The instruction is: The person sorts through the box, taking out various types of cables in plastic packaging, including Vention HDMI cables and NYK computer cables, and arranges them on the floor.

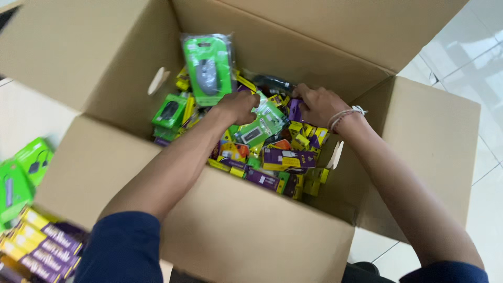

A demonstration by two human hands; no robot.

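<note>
- Left hand (pixel 238 106) and right hand (pixel 317 105) both curl around small packets inside the cardboard box (pixel 251 230).
- Box is still packed full; purple-yellow packets (pixel 42 246) lie stacked outside, near left.

Both hands in the open carton (pixel 251 230), small packs (pixel 277 157) heaped inside, mouse pack (pixel 208 65) behind, more packs (pixel 36 246) outside left

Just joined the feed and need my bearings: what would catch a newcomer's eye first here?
A big open cardboard box fills the view, packed with small purple, yellow and green retail packs. Both hands are deep in it: the left hand and the right hand dig among the packs mid-box. A green mouse blister pack stands up against the back wall, and more packs lie outside at lower left.
</note>
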